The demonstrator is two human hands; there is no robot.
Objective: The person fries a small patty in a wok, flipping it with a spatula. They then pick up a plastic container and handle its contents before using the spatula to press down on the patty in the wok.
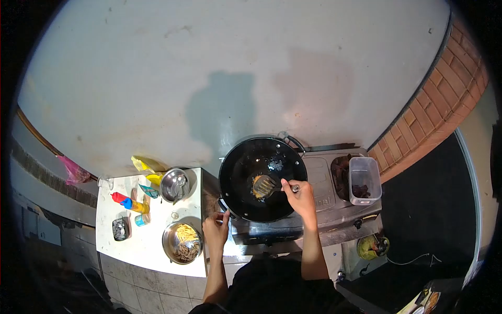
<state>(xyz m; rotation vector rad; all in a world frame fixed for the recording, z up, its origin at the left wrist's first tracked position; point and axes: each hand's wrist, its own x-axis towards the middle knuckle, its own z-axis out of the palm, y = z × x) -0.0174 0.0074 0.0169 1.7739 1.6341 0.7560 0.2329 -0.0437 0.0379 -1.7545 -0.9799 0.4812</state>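
While the person's right hand (299, 199) grasps a slotted spatula (266, 185) by its handle, the blade sits low inside a black wok (235, 180), against a small orange-brown heap of food (256, 192) near the centre. Wrapped round the handle, the fingers leave its metal end showing, and the forefinger and thumb point toward the blade. Beside the wok's near-left side, the left hand (215, 230) has its fingers bent and its thumb up against the loop handle (224, 205); I cannot tell whether it grips that loop or merely touches it.

The wok stands on the left part of a metal gas stove (316, 206), its second loop handle (296, 144) at the far right, toward the pale wall (324, 115). On the stove's right end, a clear plastic container (364, 166) holds a few dark pieces at its bottom.

Left of the stove, a white table (141, 255) carries a steel bowl (166, 245) with pale yellow strips beside greyish-brown pieces. Behind it stands another steel bowl (166, 184) with a utensil inside. Further left lie a red bottle (118, 197), a yellow bottle (139, 207) with a blue cap, a small jar (141, 220) and a small black dish (115, 236).
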